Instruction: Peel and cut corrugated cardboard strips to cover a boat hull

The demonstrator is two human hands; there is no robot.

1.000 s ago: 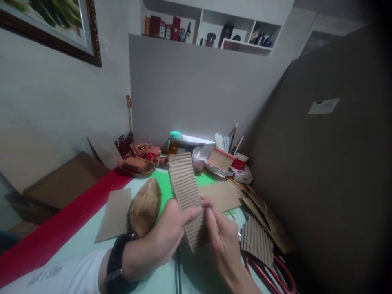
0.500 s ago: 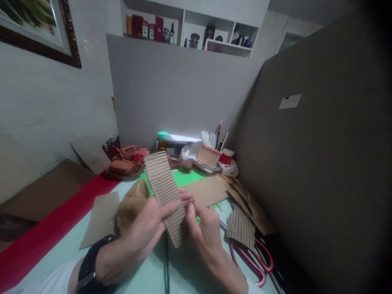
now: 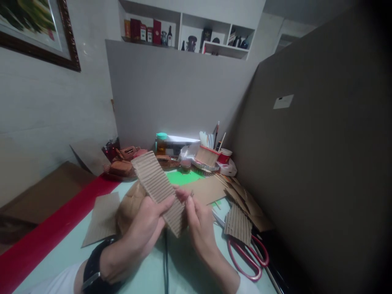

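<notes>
My left hand (image 3: 153,218) is closed on a long strip of corrugated cardboard (image 3: 154,177), its thumb across the ridged face. The strip slants, its upper end leaning left. By the strip's right edge, my right hand (image 3: 200,222) is pinched, thumb against finger. A tiny brown scrap seems to stick up at its fingertips, too small to name. Behind my left wrist sits a rounded brown paper-like form (image 3: 130,206). A flat cardboard piece (image 3: 102,218) lies further left.
Red-handled scissors (image 3: 248,261) lie at right under a ridged cardboard piece (image 3: 238,224). Cardboard sheets (image 3: 248,200) are stacked beyond. Brown model pieces (image 3: 121,168), a pen box (image 3: 207,156) and a red cup (image 3: 225,156) line the back. A dark cable (image 3: 166,265) runs toward me.
The cardboard strip has tilted further left, its upper end moving left. My right hand has shifted slightly left and still pinches beside the strip. The view has shifted a little.
</notes>
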